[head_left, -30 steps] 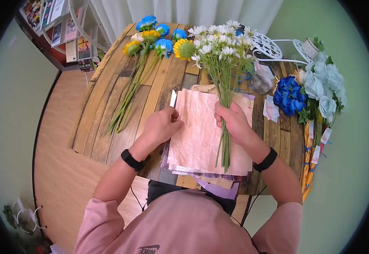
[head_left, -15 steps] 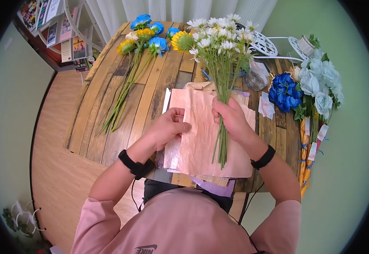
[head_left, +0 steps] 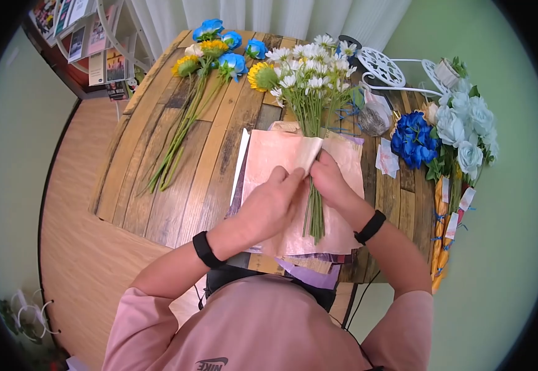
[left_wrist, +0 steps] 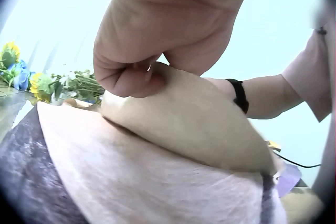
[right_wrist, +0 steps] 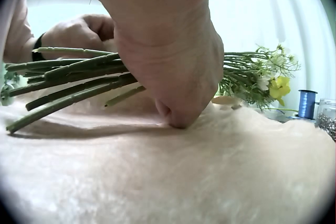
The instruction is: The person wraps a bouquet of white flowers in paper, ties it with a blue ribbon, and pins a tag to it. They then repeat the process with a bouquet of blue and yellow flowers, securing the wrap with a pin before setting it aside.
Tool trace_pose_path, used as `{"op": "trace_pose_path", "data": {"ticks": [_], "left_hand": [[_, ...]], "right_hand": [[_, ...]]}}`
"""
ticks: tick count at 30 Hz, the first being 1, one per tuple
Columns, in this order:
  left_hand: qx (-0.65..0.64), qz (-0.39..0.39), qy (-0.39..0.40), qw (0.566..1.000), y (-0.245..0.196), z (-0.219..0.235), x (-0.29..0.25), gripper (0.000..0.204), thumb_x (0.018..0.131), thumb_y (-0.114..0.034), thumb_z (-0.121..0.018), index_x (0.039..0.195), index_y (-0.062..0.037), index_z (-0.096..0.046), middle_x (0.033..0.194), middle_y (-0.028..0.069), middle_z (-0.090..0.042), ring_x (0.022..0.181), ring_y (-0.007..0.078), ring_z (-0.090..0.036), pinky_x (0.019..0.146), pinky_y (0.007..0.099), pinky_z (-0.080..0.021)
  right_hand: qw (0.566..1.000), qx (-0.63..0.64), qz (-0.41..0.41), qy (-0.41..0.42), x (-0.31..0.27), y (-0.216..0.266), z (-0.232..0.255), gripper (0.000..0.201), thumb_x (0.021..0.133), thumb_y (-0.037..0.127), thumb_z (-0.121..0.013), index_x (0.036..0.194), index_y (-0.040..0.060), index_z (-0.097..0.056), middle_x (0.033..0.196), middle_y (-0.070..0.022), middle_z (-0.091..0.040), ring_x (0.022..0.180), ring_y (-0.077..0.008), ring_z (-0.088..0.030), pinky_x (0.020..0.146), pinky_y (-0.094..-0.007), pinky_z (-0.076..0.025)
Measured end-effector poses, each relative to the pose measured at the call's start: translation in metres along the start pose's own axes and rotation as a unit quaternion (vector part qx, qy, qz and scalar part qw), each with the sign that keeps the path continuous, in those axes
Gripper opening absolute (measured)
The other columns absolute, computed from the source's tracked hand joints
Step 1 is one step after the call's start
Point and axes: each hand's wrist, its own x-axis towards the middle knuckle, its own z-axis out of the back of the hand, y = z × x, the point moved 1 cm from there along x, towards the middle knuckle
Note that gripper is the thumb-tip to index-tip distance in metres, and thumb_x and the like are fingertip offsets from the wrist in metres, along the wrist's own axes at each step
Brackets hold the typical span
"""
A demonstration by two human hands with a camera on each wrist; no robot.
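The left hand (head_left: 273, 204) pinches the edge of a pink paper sheet (head_left: 262, 157), folded over toward the stems. Close up in the left wrist view, the left hand (left_wrist: 163, 29) holds the curved sheet (left_wrist: 194, 119) between thumb and fingers. The right hand (head_left: 334, 179) grips the stems of the white daisies (head_left: 312, 68), just beside the left fingertips. In the right wrist view the right hand (right_wrist: 168, 61) is curled round the green stems (right_wrist: 73, 71), low over the paper (right_wrist: 210, 166). Stem ends stick out below the right hand.
Blue roses (head_left: 233, 63) and sunflowers (head_left: 261, 75) lie on the wooden table (head_left: 182, 191) at the left and back. A blue hydrangea (head_left: 414, 139), pale blue roses (head_left: 470, 117) and a white metal stand (head_left: 381, 67) are on the right. A blue ribbon spool (right_wrist: 307, 103) stands behind.
The left hand has moved right and lifted the pink sheet's edge over to the stems. The daisies have shifted slightly left and lower, still in the right hand.
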Motion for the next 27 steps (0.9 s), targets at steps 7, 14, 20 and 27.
{"op": "trace_pose_path", "data": {"ticks": [7, 14, 20, 27], "left_hand": [[-0.065, -0.016, 0.033, 0.997, 0.011, -0.009, -0.006, 0.054, 0.081, -0.004, -0.063, 0.132, 0.0016, -0.048, 0.099, 0.0217, -0.053, 0.084, 0.0374, -0.061, 0.073, 0.0435, -0.051], [-0.389, 0.221, 0.02, 0.894, 0.061, -0.02, 0.013, 0.045, 0.087, -0.008, -0.051, 0.131, 0.0022, -0.051, 0.104, 0.0064, -0.063, 0.086, 0.0176, -0.063, 0.077, 0.0305, -0.053], [-0.516, 0.338, 0.091, 0.781, 0.063, -0.004, 0.027, 0.035, 0.082, -0.005, -0.051, 0.116, -0.0025, -0.059, 0.097, 0.0061, -0.063, 0.084, 0.014, -0.064, 0.072, 0.0298, -0.056], [-0.522, 0.331, 0.064, 0.784, 0.049, -0.009, 0.025, 0.027, 0.086, -0.009, -0.054, 0.112, -0.0037, -0.057, 0.091, 0.0044, -0.061, 0.076, 0.0114, -0.06, 0.066, 0.0265, -0.051]], "right_hand": [[0.999, 0.038, 0.034, -0.014, 0.002, 0.001, -0.005, 0.023, 0.098, 0.008, -0.047, 0.117, 0.0019, -0.057, 0.101, -0.0051, -0.064, 0.086, -0.0129, -0.061, 0.074, -0.0281, -0.051], [0.999, -0.024, 0.026, -0.024, -0.002, 0.007, -0.008, 0.007, 0.096, 0.013, -0.049, 0.09, 0.0085, -0.05, 0.074, 0.0009, -0.048, 0.061, -0.0073, -0.043, 0.054, -0.0237, -0.038], [0.986, -0.159, 0.013, -0.04, 0.017, -0.012, -0.006, 0.018, 0.091, 0.019, -0.055, 0.097, 0.0022, -0.056, 0.077, -0.0042, -0.058, 0.064, -0.0104, -0.053, 0.055, -0.0272, -0.043], [0.964, -0.243, -0.103, 0.033, 0.008, 0.034, -0.019, 0.027, 0.084, 0.025, -0.062, 0.082, -0.0023, -0.066, 0.069, -0.0062, -0.061, 0.064, -0.0148, -0.059, 0.059, -0.0314, -0.047]]}}
